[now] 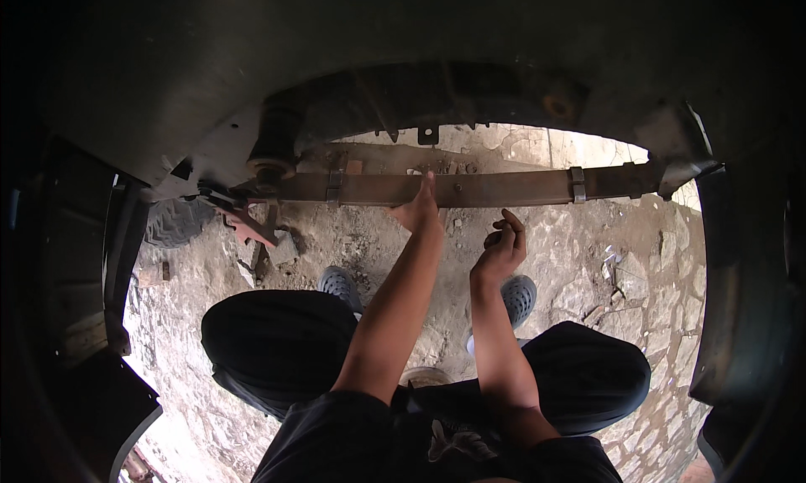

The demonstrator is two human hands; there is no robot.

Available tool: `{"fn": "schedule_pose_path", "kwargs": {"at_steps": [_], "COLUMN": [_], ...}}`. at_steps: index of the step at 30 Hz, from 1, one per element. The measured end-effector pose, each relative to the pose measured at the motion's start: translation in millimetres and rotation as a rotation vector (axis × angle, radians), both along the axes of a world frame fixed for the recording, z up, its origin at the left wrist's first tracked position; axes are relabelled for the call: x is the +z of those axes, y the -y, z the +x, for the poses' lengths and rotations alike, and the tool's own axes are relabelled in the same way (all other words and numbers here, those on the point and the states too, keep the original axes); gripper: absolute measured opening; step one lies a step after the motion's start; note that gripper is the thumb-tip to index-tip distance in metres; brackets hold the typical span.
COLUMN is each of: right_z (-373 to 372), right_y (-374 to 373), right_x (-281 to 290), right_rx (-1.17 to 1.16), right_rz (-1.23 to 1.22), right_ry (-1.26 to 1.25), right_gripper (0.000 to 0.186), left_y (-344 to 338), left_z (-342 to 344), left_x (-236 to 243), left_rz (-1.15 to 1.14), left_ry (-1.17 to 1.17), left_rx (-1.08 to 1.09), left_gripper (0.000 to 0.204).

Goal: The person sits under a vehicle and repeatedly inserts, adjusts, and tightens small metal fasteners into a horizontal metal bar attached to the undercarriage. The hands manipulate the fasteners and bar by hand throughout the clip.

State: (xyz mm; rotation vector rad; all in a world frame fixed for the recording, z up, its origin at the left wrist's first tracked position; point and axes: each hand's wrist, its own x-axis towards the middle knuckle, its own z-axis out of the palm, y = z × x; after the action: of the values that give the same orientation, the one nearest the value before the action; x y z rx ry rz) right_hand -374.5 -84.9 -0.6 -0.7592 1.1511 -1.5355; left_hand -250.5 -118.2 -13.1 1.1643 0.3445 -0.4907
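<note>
Nearest are the person's black short-sleeved shirt (344, 437) and bent knees in dark trousers (277, 340). Beyond them, two grey clogs with round holes (338, 287) stand on the pale, rough stone ground (369, 248), one left and one right of the forearms.

The right hand (501, 246) hangs just on the near side of a long, rusty-brown flat metal bar (512, 189), apart from it; its fingers are loosely bent, and nothing shows in its grasp. The left hand (421, 209) is at the bar's near edge, left of its middle, one digit pointing far across the face; whether the hidden fingers close around it I cannot tell.

The bar runs left to right, with a metal clip (578, 185) around it toward each end. A reddish metal piece (248, 226) and a dark treaded tyre (178, 223) lie at left. Beyond the bar spreads a large, dark curved panel (403, 30).
</note>
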Motion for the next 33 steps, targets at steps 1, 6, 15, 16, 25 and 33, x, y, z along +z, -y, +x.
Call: {"fn": "schedule_pose_path", "kwargs": {"at_steps": [1, 6, 15, 16, 25, 33], "right_z": [4, -5, 8, 10, 8, 12], "right_y": [-1, 7, -2, -2, -13, -13], "right_x": [0, -13, 1, 2, -6, 2], "right_rx": [0.011, 0.004, 0.035, 0.043, 0.082, 0.093], "right_rz": [-0.001, -0.011, -0.005, -0.005, -0.025, -0.078], "right_ry": [0.014, 0.039, 0.023, 0.004, -0.098, -0.137], "right_gripper": [0.026, 0.026, 0.026, 0.026, 0.025, 0.025], "left_y": [-6, -12, -19, -24, -22, -62], "left_z": [6, 5, 12, 11, 20, 27], "left_x": [-20, -45, -43, -42, -10, -25], "left_rz": [-0.002, -0.198, -0.053, -0.059, 0.080, -0.044], "left_ry": [0.109, 0.078, 0.006, 0.017, -0.086, -0.174], "left_rx": [0.009, -0.045, -0.169, -0.212, -0.329, -0.567], "left_gripper": [0.092, 0.089, 0.090, 0.087, 0.058, 0.058]}}
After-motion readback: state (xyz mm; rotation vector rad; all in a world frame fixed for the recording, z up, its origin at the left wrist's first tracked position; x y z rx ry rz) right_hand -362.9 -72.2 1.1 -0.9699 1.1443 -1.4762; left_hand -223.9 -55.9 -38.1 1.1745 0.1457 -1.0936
